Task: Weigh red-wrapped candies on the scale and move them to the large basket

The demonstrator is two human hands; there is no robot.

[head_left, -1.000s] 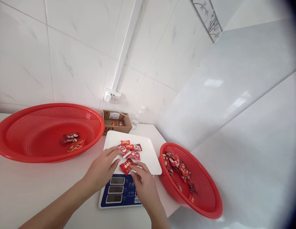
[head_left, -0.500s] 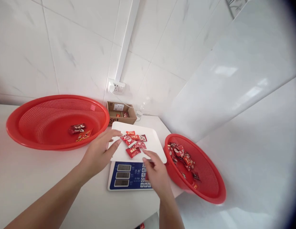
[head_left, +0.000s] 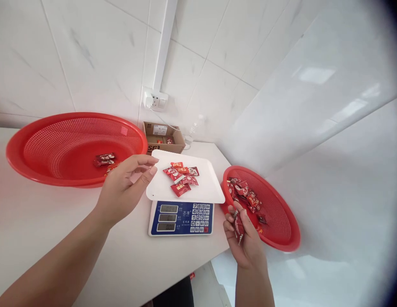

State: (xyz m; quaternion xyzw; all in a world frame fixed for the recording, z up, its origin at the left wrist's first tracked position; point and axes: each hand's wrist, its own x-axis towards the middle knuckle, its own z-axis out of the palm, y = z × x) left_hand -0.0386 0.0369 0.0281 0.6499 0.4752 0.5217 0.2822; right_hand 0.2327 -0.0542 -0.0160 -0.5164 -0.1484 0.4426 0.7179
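Note:
Several red wrapped candies (head_left: 181,175) lie in a loose pile on the white tray (head_left: 205,189) of a digital scale. Below the tray the scale's blue panel (head_left: 182,219) shows its displays and keys. My left hand (head_left: 123,187) hovers at the tray's left edge, thumb and fingers apart, holding nothing. In my right hand (head_left: 246,238) a dark red wrapped candy (head_left: 238,227) rests against the curled fingers, palm turned up. That hand is right of the scale, before the near rim of the right red basket (head_left: 281,213), where more candies (head_left: 246,196) lie.
On the left stands a larger red basket (head_left: 41,149) with a few candies (head_left: 104,159) inside. Behind the scale are a cardboard box (head_left: 166,147) and a clear plastic bottle (head_left: 196,126). A wall socket (head_left: 156,100) has a cable plugged in. The white table (head_left: 128,251) ends at its right edge.
My right hand has moved right, away from the tray and scale keys, with a candy now visible in it. My left hand has drawn slightly left from the pile. The view has tilted down.

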